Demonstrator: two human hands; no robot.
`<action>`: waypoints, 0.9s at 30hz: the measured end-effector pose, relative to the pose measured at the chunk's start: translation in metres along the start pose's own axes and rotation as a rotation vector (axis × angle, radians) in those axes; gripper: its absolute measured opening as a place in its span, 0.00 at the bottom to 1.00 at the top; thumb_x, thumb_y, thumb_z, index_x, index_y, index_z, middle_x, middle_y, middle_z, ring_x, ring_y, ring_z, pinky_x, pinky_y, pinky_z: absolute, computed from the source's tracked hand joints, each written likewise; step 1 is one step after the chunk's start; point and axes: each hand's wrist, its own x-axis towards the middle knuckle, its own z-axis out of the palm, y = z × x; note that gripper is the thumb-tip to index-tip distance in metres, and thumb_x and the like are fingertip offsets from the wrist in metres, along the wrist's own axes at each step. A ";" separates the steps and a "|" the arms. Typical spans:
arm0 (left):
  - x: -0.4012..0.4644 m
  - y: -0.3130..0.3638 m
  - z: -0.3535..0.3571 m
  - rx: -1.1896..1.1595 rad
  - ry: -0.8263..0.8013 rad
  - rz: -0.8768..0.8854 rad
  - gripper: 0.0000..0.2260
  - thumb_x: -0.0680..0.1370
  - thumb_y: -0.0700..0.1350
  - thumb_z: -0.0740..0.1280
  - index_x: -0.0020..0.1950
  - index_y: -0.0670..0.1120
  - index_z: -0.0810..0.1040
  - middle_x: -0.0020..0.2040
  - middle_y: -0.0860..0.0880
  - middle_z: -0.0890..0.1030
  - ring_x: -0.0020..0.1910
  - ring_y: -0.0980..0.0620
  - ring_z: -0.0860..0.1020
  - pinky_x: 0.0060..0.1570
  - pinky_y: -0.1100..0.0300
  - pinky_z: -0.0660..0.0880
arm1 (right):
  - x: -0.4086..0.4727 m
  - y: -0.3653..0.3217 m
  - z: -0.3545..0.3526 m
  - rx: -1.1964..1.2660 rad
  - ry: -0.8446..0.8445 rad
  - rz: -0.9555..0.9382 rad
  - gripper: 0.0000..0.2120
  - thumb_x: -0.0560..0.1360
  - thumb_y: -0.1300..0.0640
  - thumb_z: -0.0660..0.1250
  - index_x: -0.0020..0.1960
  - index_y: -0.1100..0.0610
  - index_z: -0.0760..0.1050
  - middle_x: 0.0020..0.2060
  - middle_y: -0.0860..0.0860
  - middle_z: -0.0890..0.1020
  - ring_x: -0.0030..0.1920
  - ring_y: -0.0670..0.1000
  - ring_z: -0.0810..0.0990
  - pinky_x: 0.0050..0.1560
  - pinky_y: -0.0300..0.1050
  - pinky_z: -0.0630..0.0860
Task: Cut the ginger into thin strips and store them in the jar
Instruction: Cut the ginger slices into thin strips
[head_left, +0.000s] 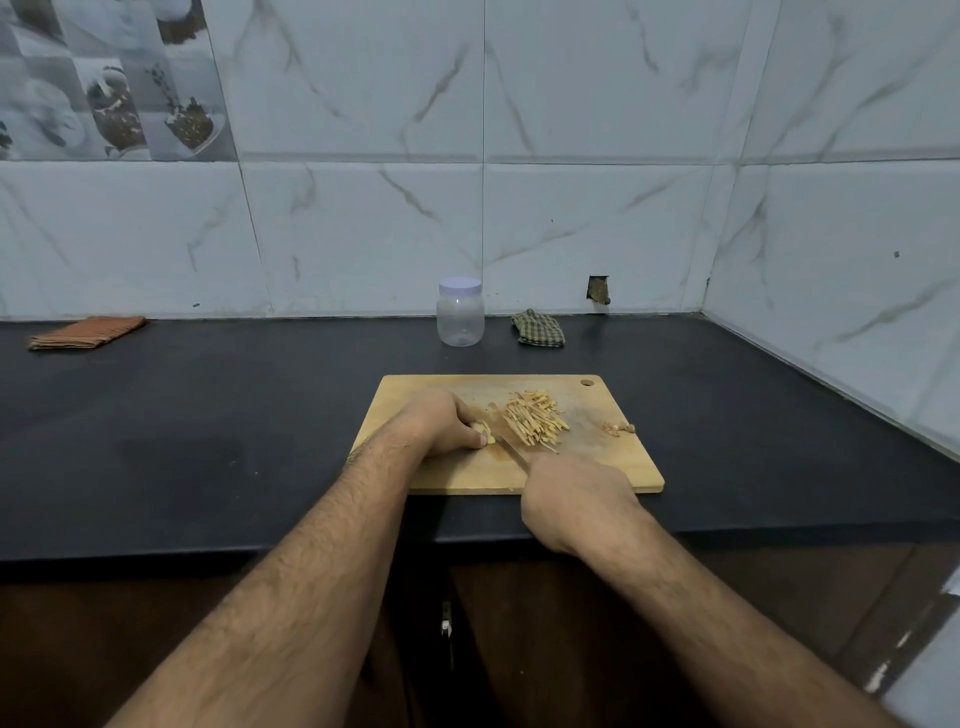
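Now your left hand (441, 423) is pinching the small, stiff ginger piece (485, 431) under its curled fingertips, while your right hand (576, 499) is gripping the knife (511, 449) just beside; it may slip.

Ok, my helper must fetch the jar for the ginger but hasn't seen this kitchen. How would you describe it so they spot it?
On the black counter, look behind the wooden cutting board, against the tiled wall. The jar stands upright there, left of a crumpled checked cloth. It is the only clear container, empty, with a pale screw lid on.
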 end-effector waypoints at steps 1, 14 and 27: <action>0.000 0.000 0.000 -0.004 -0.006 -0.001 0.17 0.72 0.52 0.76 0.60 0.50 0.83 0.59 0.53 0.81 0.58 0.53 0.77 0.61 0.56 0.73 | 0.000 0.000 -0.001 0.002 0.002 0.000 0.16 0.79 0.59 0.60 0.67 0.55 0.72 0.59 0.53 0.79 0.54 0.54 0.77 0.48 0.49 0.71; -0.002 0.001 0.001 0.011 -0.004 0.022 0.13 0.73 0.51 0.74 0.57 0.50 0.84 0.59 0.54 0.82 0.56 0.53 0.78 0.60 0.55 0.74 | 0.031 -0.022 -0.010 0.030 0.070 -0.019 0.15 0.81 0.58 0.57 0.65 0.57 0.75 0.60 0.54 0.79 0.59 0.56 0.78 0.48 0.48 0.71; -0.008 0.006 -0.001 0.008 0.011 0.005 0.18 0.74 0.51 0.74 0.62 0.49 0.81 0.60 0.52 0.81 0.59 0.52 0.77 0.61 0.57 0.73 | 0.028 -0.021 -0.011 -0.010 0.008 -0.037 0.16 0.80 0.59 0.58 0.67 0.56 0.73 0.62 0.54 0.78 0.60 0.56 0.77 0.53 0.50 0.72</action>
